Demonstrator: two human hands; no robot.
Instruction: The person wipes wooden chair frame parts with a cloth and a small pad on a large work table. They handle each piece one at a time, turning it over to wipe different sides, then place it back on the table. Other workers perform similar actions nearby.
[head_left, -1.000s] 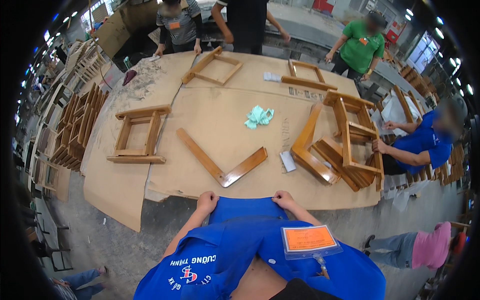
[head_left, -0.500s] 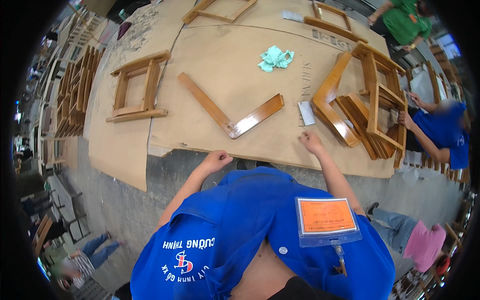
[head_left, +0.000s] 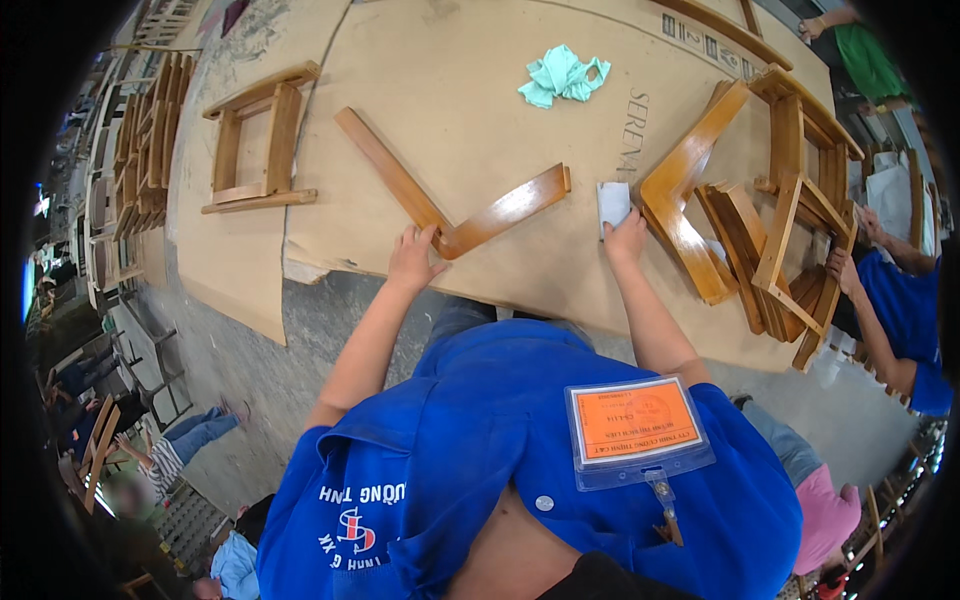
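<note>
A glossy brown V-shaped wooden piece (head_left: pixel 508 211) lies on the cardboard-covered table in front of me. My left hand (head_left: pixel 412 262) is at its near corner, thumb spread from the fingers, fingertips against or just beside the wood. Farther right, a pale grey flat pad (head_left: pixel 613 201) rests on the cardboard. My right hand (head_left: pixel 626 240) has its fingers closed on the pad's near right corner; some fingertips are hard to see. A crumpled mint-green cloth (head_left: pixel 563 76) lies beyond the wooden piece.
Stacked V-shaped wooden pieces (head_left: pixel 692 200) and wooden frames (head_left: pixel 800 200) stand at the right, where a co-worker's hand (head_left: pixel 843 268) grips one. A small wooden frame (head_left: pixel 262 140) sits at the left. The cardboard's near edge (head_left: pixel 500 299) is in front of my body.
My left hand has moved forward to the corner of the V-shaped wooden piece. My right hand has reached forward onto the pale grey pad. The view has shifted slightly.
</note>
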